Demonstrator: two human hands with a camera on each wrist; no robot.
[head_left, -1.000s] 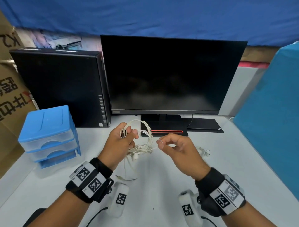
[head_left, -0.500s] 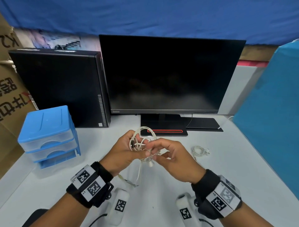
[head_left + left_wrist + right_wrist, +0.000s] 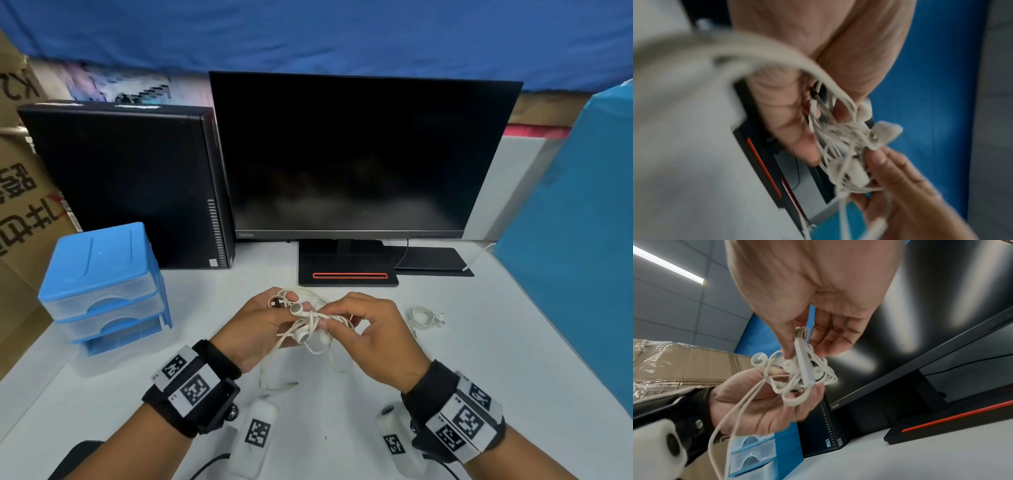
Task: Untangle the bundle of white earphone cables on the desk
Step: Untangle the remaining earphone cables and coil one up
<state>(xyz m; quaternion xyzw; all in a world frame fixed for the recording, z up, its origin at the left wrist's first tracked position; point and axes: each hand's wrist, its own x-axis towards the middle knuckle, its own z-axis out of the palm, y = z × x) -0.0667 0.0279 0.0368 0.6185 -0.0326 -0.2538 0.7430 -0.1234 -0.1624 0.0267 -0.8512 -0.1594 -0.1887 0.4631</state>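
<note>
Both hands' grips pinch the knotted white cable bundle (image 3: 310, 323), earbuds poking out, loops dangling.

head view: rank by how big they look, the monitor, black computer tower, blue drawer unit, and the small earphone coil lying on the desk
1. monitor
2. black computer tower
3. blue drawer unit, though it sits nearer the camera, which flatters it
4. small earphone coil, by far the smallest
</note>
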